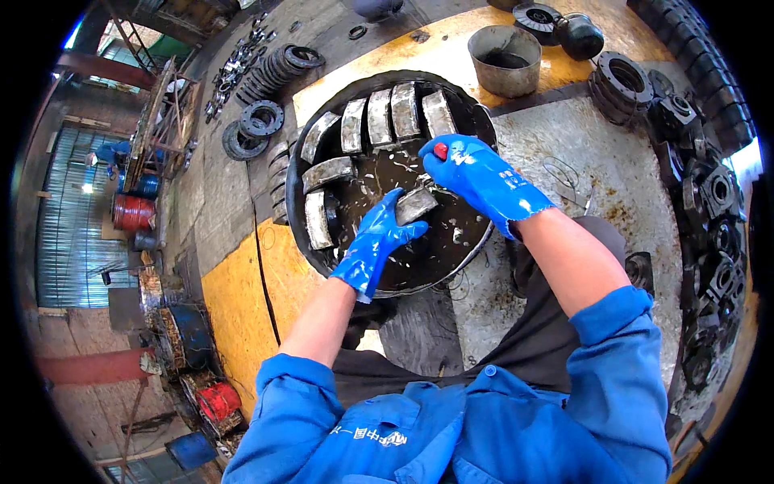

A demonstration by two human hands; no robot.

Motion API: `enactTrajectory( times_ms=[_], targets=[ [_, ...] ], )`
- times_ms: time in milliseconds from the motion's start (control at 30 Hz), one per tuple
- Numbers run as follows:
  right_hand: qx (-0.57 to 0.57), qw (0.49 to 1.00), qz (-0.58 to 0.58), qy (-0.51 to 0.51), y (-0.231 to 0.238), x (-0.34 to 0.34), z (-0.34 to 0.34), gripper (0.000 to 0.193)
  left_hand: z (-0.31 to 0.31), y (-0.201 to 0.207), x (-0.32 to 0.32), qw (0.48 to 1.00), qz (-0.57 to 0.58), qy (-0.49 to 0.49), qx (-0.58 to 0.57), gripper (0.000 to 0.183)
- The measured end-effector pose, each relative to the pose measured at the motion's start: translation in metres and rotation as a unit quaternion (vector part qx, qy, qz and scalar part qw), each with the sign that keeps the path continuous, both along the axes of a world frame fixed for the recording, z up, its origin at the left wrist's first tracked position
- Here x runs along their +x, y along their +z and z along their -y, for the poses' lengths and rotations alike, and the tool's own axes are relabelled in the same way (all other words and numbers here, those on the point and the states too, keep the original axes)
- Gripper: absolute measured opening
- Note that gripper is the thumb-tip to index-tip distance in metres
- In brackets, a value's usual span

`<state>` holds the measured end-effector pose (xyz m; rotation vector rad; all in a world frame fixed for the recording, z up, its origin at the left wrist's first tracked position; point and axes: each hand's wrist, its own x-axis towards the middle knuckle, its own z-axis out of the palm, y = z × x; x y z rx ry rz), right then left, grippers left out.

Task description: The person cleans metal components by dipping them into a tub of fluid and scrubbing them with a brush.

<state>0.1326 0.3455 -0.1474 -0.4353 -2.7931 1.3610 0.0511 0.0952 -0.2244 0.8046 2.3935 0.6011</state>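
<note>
My left hand [379,238], in a wet blue rubber glove, grips a small curved metal block [416,206] between thumb and fingers. The block is tilted over dark liquid in a round black tub [302,234]. Above and right of it, my right hand [466,161], gloved the same way, is closed in a fist around a red handle [440,151]. The working end of that tool is hidden. Several similar blocks stand along the tub's far and left inner wall, among them one grey block [352,126] and another at the left [318,219].
A metal bucket [505,60] stands beyond the tub at the right. Flanged rings [625,81] are stacked farther right, with dark castings [721,189] in a row along the edge. Round rings [262,119] and a coil-like row of rings [278,73] lie at the left.
</note>
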Motion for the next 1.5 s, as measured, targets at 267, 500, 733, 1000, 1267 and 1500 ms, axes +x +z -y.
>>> enactTrajectory(
  times_ms=[267,500,733,1000,1267,1500],
  targets=[
    [0.034,0.997,-0.032,0.064,-0.022,0.007,0.002,0.027,0.006,-0.017,-0.014,0.980,0.046,0.188,0.052,0.086],
    [0.100,0.960,-0.163,0.205,-0.028,0.017,0.020,0.024,0.025,-0.014,-0.033,0.849,0.260,0.294,0.353,0.052],
    [0.278,0.865,-0.005,0.417,-0.021,-0.012,0.056,0.058,0.071,-0.054,-0.056,0.799,0.341,0.311,0.385,0.055],
    [0.327,0.811,-0.144,0.463,-0.069,-0.024,0.075,0.049,0.083,-0.098,-0.080,0.771,0.355,0.385,0.363,0.056],
    [0.313,0.849,-0.161,0.394,-0.101,-0.060,0.085,0.051,0.098,-0.130,-0.098,0.763,0.396,0.373,0.350,0.064],
    [-0.094,0.985,0.020,0.141,-0.099,-0.057,0.082,0.024,0.084,-0.131,-0.087,0.773,0.364,0.380,0.354,0.057]
  ],
)
